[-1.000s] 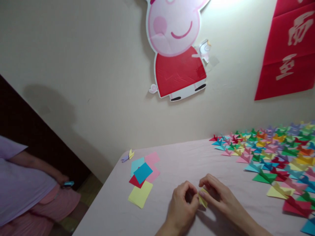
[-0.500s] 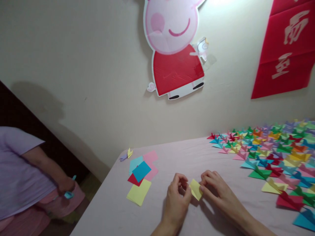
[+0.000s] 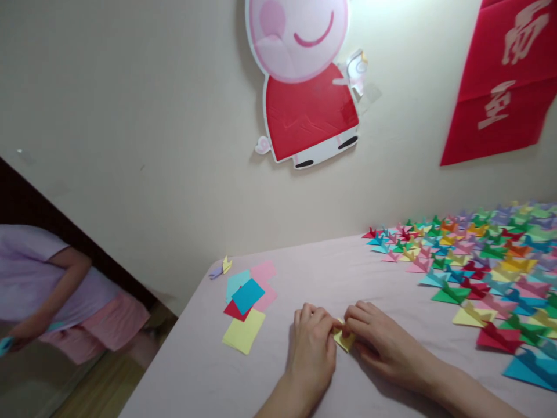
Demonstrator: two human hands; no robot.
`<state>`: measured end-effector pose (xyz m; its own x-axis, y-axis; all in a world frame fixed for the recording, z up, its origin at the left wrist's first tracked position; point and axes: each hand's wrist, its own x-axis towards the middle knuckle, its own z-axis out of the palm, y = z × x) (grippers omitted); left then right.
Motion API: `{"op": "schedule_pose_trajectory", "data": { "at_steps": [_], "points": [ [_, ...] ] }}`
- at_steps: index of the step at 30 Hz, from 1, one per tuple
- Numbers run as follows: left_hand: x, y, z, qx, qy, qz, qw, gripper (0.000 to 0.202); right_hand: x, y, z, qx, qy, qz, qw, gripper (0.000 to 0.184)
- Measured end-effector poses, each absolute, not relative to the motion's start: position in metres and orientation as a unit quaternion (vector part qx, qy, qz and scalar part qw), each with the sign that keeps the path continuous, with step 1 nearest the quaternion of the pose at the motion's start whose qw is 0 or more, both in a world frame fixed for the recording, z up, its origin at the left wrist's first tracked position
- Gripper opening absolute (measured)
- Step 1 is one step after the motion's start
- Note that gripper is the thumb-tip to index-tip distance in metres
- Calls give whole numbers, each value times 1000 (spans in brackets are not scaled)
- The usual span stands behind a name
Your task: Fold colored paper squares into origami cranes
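Observation:
A small folded piece of yellow origami paper (image 3: 345,341) is between my two hands, low over the pale table. My left hand (image 3: 312,345) is closed, its fingertips pinching the paper's left edge. From the right, my right hand (image 3: 383,342) is bent over the paper, thumb and fingers closed on its right side. The fingers cover much of the paper, so its exact folds are hidden. Left of my hands lie a yellow paper sheet (image 3: 244,332), a blue sheet (image 3: 248,296), and red, pink and light blue ones.
Rows of folded paper cranes (image 3: 474,287) in many colours cover the table's right side. Two small folded pieces (image 3: 221,268) sit at the far left corner. A person in a lilac shirt (image 3: 47,273) stands left of the table (image 3: 183,360), holding something light blue.
Both hands have come closer together over the yellow paper, and my fingers now cover more of it. The person at the left has moved, their hand now farther left. The view has shifted slightly.

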<state>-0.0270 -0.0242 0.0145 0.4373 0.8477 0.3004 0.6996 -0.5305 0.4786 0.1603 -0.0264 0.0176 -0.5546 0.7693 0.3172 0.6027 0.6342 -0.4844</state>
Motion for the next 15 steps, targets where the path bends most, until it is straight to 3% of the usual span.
{"op": "schedule_pose_trajectory", "data": {
  "at_steps": [5, 10, 15],
  "points": [
    [-28, -26, 25, 847, 462, 231, 128, 32, 164, -22, 8, -410, -869, 115, 252, 21],
    [-26, -26, 31, 852, 460, 215, 126, 18, 164, -23, 5, -429, -850, 119, 280, 18],
    [-24, -23, 26, 860, 453, 213, 95, 18, 165, -24, 10, -435, -840, 140, 292, 19]
  ]
}}
